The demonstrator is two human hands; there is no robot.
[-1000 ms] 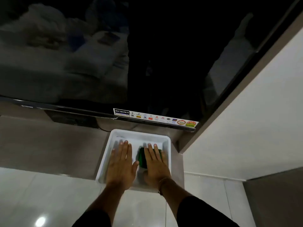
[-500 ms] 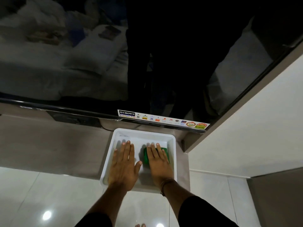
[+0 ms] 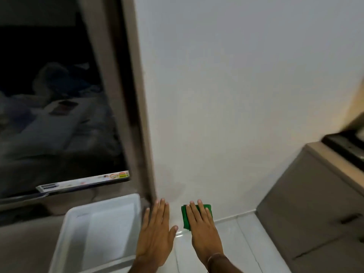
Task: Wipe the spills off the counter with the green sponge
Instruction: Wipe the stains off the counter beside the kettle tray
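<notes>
Two bare hands hang flat in front of the person, over pale glossy floor tiles [image 3: 232, 247] and a plain white wall [image 3: 236, 95]. The right hand [image 3: 202, 231] keeps the flat green sponge [image 3: 206, 209] under its outstretched fingers, the sponge showing past the fingertips; whether it is pinched or only pressed against the palm cannot be told. The left hand [image 3: 155, 235] is spread wide, its grip released and holding nothing. As for progress, no wiping shows: no spill is visible, and the brown desk [image 3: 307, 209] stands well apart to the right, so the job appears barely started, with the carrying and all the wiping left. The shallow white rectangular plastic tray [image 3: 63, 245], just beside the left hand, looks empty. A dark television screen [image 3: 59, 115] hangs above it.
</notes>
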